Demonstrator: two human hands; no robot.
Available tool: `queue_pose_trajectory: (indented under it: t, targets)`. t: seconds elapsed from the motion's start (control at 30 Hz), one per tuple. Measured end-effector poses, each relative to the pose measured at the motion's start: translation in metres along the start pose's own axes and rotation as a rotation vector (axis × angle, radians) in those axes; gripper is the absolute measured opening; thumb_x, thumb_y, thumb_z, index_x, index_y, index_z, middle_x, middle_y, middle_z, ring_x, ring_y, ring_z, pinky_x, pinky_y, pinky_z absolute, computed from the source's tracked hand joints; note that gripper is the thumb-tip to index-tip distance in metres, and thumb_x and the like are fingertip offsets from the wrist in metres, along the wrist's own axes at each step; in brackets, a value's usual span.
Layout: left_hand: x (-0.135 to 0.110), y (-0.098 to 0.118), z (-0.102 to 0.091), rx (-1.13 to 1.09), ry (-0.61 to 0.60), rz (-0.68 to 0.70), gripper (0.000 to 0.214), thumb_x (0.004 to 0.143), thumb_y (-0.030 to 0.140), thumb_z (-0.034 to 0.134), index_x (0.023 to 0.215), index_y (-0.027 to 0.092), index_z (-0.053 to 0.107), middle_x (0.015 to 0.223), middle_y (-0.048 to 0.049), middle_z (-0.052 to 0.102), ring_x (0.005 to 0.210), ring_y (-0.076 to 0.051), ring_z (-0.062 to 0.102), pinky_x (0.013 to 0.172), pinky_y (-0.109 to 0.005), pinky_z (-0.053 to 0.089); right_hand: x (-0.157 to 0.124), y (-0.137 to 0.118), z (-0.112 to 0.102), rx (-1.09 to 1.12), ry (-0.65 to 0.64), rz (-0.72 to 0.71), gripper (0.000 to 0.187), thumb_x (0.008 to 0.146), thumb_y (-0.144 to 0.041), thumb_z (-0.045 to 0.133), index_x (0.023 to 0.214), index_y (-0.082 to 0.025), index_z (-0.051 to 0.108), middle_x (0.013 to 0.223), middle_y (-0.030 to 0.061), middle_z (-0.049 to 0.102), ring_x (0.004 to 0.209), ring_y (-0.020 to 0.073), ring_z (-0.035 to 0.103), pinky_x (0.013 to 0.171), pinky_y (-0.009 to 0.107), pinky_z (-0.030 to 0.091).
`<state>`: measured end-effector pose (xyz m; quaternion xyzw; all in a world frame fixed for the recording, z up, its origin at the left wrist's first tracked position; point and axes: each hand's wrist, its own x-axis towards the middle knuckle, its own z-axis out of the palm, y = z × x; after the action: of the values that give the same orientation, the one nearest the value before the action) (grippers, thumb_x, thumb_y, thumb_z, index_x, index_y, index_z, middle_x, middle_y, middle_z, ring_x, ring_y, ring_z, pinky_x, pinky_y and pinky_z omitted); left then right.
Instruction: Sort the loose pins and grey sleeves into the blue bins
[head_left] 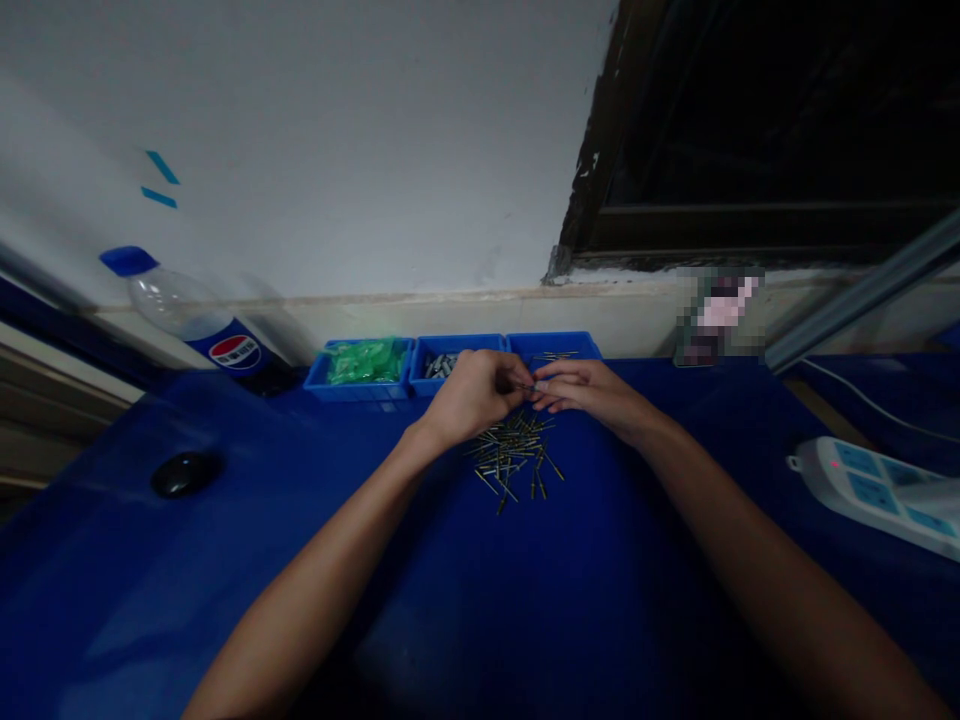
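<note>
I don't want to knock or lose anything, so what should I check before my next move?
1. Left hand and right hand brought close together: ok.
2. Secure grip on the small part at the fingertips: cannot tell; fingers mostly hide it.
3. Metal pins neatly lined up: not ok; they lie loose and crossed.
4. Three blue bins side by side: ok.
5. Blue cap on the bottle: ok.
</note>
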<state>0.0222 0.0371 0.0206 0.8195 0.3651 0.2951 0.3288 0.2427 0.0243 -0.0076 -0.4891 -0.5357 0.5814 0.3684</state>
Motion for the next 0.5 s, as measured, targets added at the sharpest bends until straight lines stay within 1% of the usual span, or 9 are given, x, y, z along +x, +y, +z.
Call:
queue_pose_trajectory:
  t: [0.1, 0.2, 0.27, 0.33, 0.4, 0.47, 0.5]
  targets:
    - [0.0, -0.003, 0.0, -0.091, 0.011, -0.037, 0.013, 0.082, 0.016, 0.07, 0.093, 0.014, 0.077, 0.09, -0.0077, 0.081, 0.08, -0.017, 0.076, 0.074, -0.029, 0.058, -0.001, 0.0, 0.002, 0.1, -0.036, 0.009, 0.022, 0.074, -0.037, 0.087, 0.091, -0.026, 0.082, 0.088, 0.0077, 0.082, 0.082, 0.0235, 0.077, 0.085, 0.043, 0.061]
    - [0.001, -0.003, 0.002, -0.115, -0.016, -0.072, 0.009, 0.083, 0.019, 0.073, 0.09, 0.014, 0.073, 0.086, -0.0069, 0.081, 0.077, -0.017, 0.076, 0.072, -0.028, 0.057, -0.003, -0.002, 0.004, 0.134, -0.025, -0.013, 0.018, 0.073, -0.036, 0.088, 0.088, -0.026, 0.083, 0.086, 0.0072, 0.082, 0.083, 0.0229, 0.076, 0.087, 0.042, 0.06]
    - [0.001, -0.001, 0.001, -0.09, -0.029, -0.087, 0.015, 0.082, 0.017, 0.073, 0.097, 0.015, 0.071, 0.085, -0.0055, 0.081, 0.076, -0.017, 0.076, 0.07, -0.027, 0.056, -0.004, -0.003, 0.005, 0.139, -0.006, -0.034, 0.017, 0.072, -0.034, 0.089, 0.086, -0.027, 0.083, 0.087, 0.007, 0.082, 0.086, 0.0236, 0.076, 0.089, 0.043, 0.06]
    - [0.0, 0.001, -0.004, 0.004, -0.036, -0.091, 0.026, 0.081, 0.014, 0.073, 0.106, 0.015, 0.069, 0.087, -0.005, 0.081, 0.078, -0.017, 0.076, 0.071, -0.027, 0.055, -0.004, -0.004, 0.004, 0.138, 0.03, -0.056, 0.018, 0.071, -0.034, 0.089, 0.086, -0.027, 0.083, 0.088, 0.0068, 0.082, 0.087, 0.0244, 0.077, 0.09, 0.044, 0.06]
    - [-0.001, 0.0, -0.014, 0.161, -0.082, -0.089, 0.027, 0.081, 0.012, 0.073, 0.107, 0.015, 0.07, 0.089, -0.0059, 0.081, 0.082, -0.019, 0.076, 0.073, -0.028, 0.054, -0.004, -0.005, 0.002, 0.131, 0.104, -0.084, 0.019, 0.07, -0.035, 0.089, 0.086, -0.027, 0.083, 0.088, 0.0064, 0.082, 0.087, 0.0244, 0.077, 0.09, 0.044, 0.06]
    - [-0.002, -0.004, -0.025, 0.334, -0.198, -0.087, 0.017, 0.083, 0.01, 0.07, 0.098, 0.015, 0.074, 0.09, -0.0072, 0.081, 0.084, -0.02, 0.076, 0.075, -0.029, 0.053, -0.004, -0.008, -0.003, 0.118, 0.205, -0.13, 0.022, 0.07, -0.035, 0.09, 0.089, -0.027, 0.083, 0.089, 0.0062, 0.083, 0.088, 0.0239, 0.078, 0.09, 0.043, 0.06]
    - [-0.003, -0.007, -0.03, 0.399, -0.262, -0.081, 0.018, 0.082, 0.007, 0.067, 0.096, 0.015, 0.075, 0.091, -0.0073, 0.081, 0.085, -0.02, 0.075, 0.076, -0.029, 0.052, -0.004, -0.009, -0.005, 0.117, 0.256, -0.152, 0.025, 0.07, -0.035, 0.09, 0.092, -0.026, 0.083, 0.091, 0.0061, 0.083, 0.089, 0.0237, 0.078, 0.09, 0.042, 0.06]
